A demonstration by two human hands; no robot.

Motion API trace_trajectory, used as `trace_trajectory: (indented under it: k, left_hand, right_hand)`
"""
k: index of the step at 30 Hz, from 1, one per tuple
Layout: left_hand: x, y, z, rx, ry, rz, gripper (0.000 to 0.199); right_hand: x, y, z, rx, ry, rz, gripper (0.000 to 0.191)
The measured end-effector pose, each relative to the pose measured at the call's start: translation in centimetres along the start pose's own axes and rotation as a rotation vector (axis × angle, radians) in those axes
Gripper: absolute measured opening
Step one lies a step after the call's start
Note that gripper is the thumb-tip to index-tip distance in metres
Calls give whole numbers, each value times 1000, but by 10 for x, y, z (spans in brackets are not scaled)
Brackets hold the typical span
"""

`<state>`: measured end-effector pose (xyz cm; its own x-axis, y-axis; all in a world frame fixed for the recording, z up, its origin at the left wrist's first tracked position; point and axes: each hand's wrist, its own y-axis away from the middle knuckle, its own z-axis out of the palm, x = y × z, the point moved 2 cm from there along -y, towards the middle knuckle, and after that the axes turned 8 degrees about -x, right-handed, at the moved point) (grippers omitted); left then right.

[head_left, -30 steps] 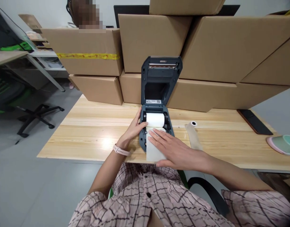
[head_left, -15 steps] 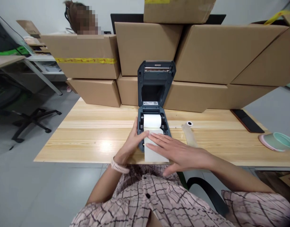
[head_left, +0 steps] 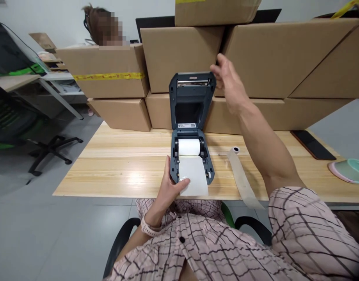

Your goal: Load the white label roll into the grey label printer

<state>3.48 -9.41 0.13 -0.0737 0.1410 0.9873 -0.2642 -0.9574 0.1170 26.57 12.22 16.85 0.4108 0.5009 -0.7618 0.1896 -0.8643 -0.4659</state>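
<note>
A dark grey label printer (head_left: 174, 156) stands on the wooden table with its lid (head_left: 188, 97) raised. Inside it sits a white label roll (head_left: 189, 147), and a strip of label paper (head_left: 197, 175) runs forward over the printer's front. My left hand (head_left: 169, 189) grips the printer's front left side, its thumb pressing the paper strip down. Up at the lid's top right corner is my right hand (head_left: 226, 80), fingers apart and loosely bent. It holds nothing; whether a fingertip touches the lid I cannot tell.
Cardboard boxes (head_left: 179, 50) are stacked behind the printer. To its right lie a small roll core with a backing strip (head_left: 242, 179) hanging over the table edge, a phone (head_left: 312, 144) and a green tape roll (head_left: 351, 171). A person (head_left: 99, 25) is beyond the boxes.
My right hand has left the label paper and risen to the lid's top right corner. My left hand stays at the printer's left side, thumb on the paper.
</note>
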Motion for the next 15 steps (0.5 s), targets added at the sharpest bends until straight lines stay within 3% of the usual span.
trace_trajectory:
  k: [2,4,8,11,15]
  left_hand:
    - [-2,3,0,7,-4,14,132]
    - [-5,6,0,9,-20,21,131]
    - [-11,8,-1,-17,-44,33,127]
    - [-13,11,-5,-43,-41,91,126]
    - [-1,8,-12,18,-113,232,111]
  right_hand:
    - [6,-9,9,-69,-39,62,57]
    - [-2,3,13,-65,-31,-11,57]
    - [-30,71,11,-31,10,-239,55]
    - [-40,130,14,-219,108,-265,49]
    - [-29,192,32,-488,277,-239,46]
